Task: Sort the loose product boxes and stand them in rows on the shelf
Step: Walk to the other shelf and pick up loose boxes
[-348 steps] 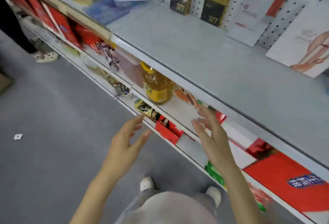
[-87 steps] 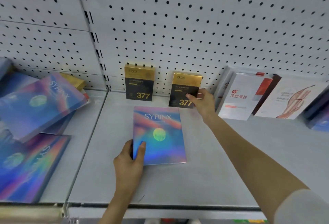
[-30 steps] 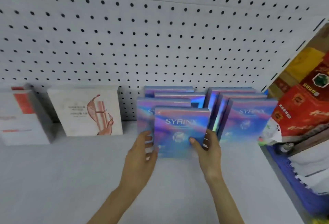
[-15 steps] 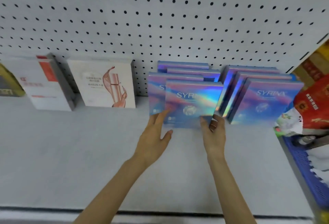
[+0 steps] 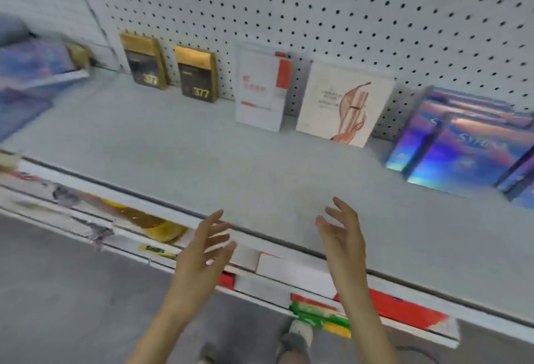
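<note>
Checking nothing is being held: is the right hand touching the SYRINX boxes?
Apart. The head view shows the right hand open at the shelf front edge, a stretch of bare shelf between it and the SYRINX boxes.

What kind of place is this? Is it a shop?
Probably a shop: a long shelf backed by pegboard, with black-and-gold boxes and shiny SYRINX boxes standing along it.

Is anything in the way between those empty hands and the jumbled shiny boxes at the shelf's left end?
Nothing visible. The left hand and right hand hover open at the front of the shelf, whose surface toward the loose boxes is bare. The gold-black boxes stand back against the pegboard, off that path.
</note>
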Available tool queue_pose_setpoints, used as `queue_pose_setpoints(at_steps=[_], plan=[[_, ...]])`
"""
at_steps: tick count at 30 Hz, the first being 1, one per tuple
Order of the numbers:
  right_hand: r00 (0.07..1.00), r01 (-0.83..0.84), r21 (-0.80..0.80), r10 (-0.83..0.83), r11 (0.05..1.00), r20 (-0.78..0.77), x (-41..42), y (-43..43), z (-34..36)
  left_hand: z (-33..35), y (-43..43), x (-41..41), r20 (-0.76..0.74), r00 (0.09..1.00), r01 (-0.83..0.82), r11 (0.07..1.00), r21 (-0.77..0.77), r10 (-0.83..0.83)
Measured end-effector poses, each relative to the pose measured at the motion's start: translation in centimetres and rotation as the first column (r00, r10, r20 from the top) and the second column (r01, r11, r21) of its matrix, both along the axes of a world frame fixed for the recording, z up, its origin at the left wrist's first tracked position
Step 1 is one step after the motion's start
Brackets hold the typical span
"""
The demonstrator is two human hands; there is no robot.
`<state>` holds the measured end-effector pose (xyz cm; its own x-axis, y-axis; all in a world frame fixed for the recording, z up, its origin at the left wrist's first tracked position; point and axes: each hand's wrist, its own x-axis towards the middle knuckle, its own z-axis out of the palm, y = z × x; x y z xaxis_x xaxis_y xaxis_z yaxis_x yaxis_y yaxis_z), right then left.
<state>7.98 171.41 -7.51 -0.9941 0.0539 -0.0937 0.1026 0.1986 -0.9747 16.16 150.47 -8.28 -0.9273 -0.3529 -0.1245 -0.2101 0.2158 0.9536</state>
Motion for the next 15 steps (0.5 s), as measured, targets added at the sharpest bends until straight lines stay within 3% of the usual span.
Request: queue_pose_setpoints(at_steps=[4, 9, 15], plan=[[0.963, -0.267, -0.066, 0.269, 0.961, 0.02, 5.3, -12.7, 0.2, 0.4, -10.2, 7.8, -0.019, 0.986, -0.166, 0.984, -0.069, 0.165], [0.841, -0.541, -0.026, 0.541, 0.841, 0.008, 11.1, -24.9, 0.9, 0.3, -19.5, 16.1, -0.033, 0.904, -0.427, 0.9, -0.092, 0.425], [0.73, -0.682, 0.063, 0.683, 0.729, 0.002, 13.0, -34.2, 0.5, -0.7, -26.1, 19.4, -0.027, 0.83, -0.558, 0.827, -0.076, 0.557]])
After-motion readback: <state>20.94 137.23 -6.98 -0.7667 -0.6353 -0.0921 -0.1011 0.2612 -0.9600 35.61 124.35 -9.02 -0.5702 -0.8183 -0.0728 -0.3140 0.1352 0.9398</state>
